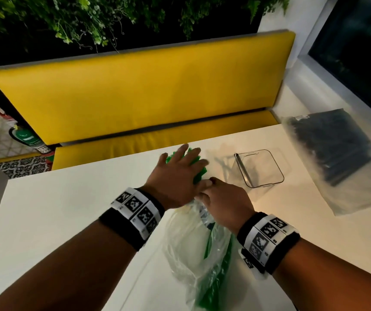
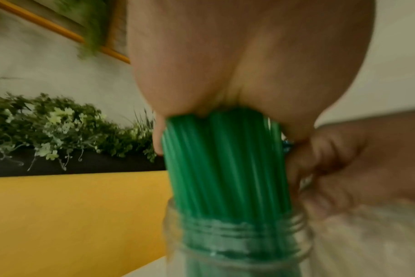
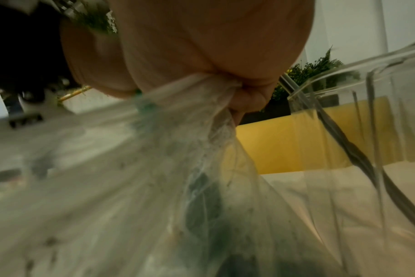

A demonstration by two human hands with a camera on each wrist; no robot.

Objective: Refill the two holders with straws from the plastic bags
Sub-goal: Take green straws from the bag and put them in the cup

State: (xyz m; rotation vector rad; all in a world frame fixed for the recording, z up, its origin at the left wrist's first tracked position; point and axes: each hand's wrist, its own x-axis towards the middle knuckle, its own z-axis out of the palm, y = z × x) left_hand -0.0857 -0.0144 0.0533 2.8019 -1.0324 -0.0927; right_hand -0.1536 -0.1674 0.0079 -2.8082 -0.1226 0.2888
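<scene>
A thick bundle of green straws [image 1: 199,173] [image 2: 225,159] stands upright in a round clear holder [image 2: 237,234] near the table's far edge. My left hand [image 1: 186,158] lies on the straws' tops with fingers spread, palm pressing down. Right beside it my right hand [image 1: 220,196] [image 3: 244,97] grips the bunched mouth of a clear plastic bag [image 1: 193,243] [image 3: 178,168], which trails towards me with a few green straws inside. To the right stands a square clear holder [image 1: 278,176] [image 3: 367,112] with very few black straws [image 1: 242,169].
A flat plastic bag packed with black straws [image 1: 332,149] lies at the table's right side. The white table [image 1: 67,209] ends just beyond the holders, with a yellow bench [image 1: 146,93] behind it. A window ledge runs along the right.
</scene>
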